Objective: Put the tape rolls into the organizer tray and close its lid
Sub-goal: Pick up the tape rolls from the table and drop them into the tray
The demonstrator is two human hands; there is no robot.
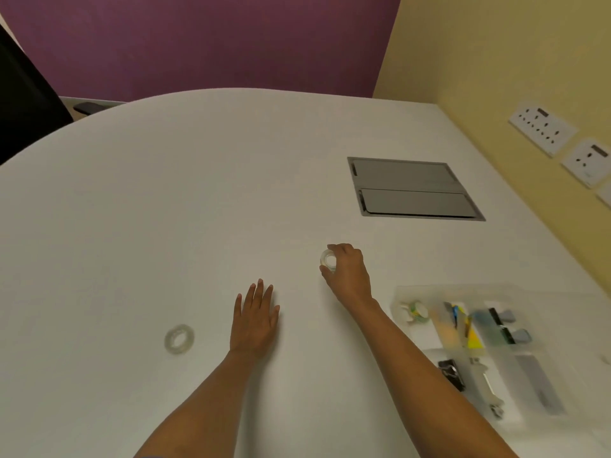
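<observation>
My right hand [347,271] grips a small clear tape roll [328,259] between thumb and fingers, just over the white table [165,209] near its middle. My left hand [254,319] lies flat on the table with fingers spread, holding nothing. A second clear tape roll [179,338] lies flat on the table, to the left of my left hand. The translucent organizer tray [426,335] stands at the lower right with its clear lid [562,299] swung back behind it. A patterned green tape roll [417,310] sits in the tray's near-left compartment.
The tray's other compartments hold binder clips [509,325], coloured stationery [463,325], a black clip [449,371] and grey items. A grey cable hatch [413,188] is set into the table behind my right hand. Wall sockets [542,128] are on the yellow wall at right. A black chair [23,94] stands far left.
</observation>
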